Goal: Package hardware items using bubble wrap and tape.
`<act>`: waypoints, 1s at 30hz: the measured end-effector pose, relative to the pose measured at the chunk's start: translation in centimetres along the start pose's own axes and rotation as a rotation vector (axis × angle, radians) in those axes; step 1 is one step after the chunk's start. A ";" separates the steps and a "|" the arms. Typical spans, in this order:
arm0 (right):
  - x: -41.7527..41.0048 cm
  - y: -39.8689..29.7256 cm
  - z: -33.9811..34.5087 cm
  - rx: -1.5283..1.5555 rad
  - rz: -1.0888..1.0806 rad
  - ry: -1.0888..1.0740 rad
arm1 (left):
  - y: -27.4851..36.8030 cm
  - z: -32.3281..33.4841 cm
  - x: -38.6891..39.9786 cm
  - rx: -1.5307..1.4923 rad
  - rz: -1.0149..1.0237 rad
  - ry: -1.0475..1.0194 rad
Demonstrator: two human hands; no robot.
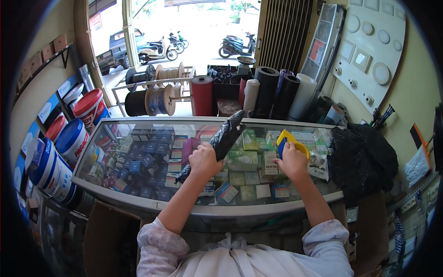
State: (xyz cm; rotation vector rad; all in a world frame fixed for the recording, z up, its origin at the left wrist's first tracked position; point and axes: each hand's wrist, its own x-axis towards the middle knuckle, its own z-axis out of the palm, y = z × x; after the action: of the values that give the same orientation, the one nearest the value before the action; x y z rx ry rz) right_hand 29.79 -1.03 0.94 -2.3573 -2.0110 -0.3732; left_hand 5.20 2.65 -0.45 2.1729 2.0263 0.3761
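Above the glass display counter (pixel 193 210), my left hand (pixel 205 161) grips a long, narrow bundle wrapped in black plastic (pixel 225 135), tilted with its upper end to the right. To the right, my right hand (pixel 292 160) is closed around a yellow and blue tape dispenser (pixel 284 138); a yellow ring shows beside the fingers. A small white and green packet (pixel 317 167) lies just right of that hand. Many small boxes, among them light-bulb boxes (pixel 242 160), show through the glass under both hands.
Crumpled black plastic (pixel 361 159) covers the counter's right end. Beyond the far edge stand cable spools (pixel 160 100), a red roll (pixel 202 95), black rolls (pixel 265 91) and a small scale (pixel 246 61). Paint buckets (pixel 72 136) are stacked at the left.
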 end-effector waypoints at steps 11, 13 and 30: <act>2.1 5.6 2.3 0.409 0.026 0.282 | 1.5 1.6 -0.5 0.205 -0.030 0.133; 2.9 5.2 0.7 0.611 -0.009 0.375 | 1.3 2.0 -0.3 0.185 -0.022 0.116; 3.5 -4.5 0.6 1.442 0.011 0.011 | 0.3 3.8 0.1 0.212 -0.004 0.350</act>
State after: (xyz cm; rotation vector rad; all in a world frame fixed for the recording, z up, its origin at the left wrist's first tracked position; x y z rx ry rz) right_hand 25.95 3.22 0.37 -1.3560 -1.3459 0.7989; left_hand 6.56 3.00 -4.00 2.3642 2.3462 0.6040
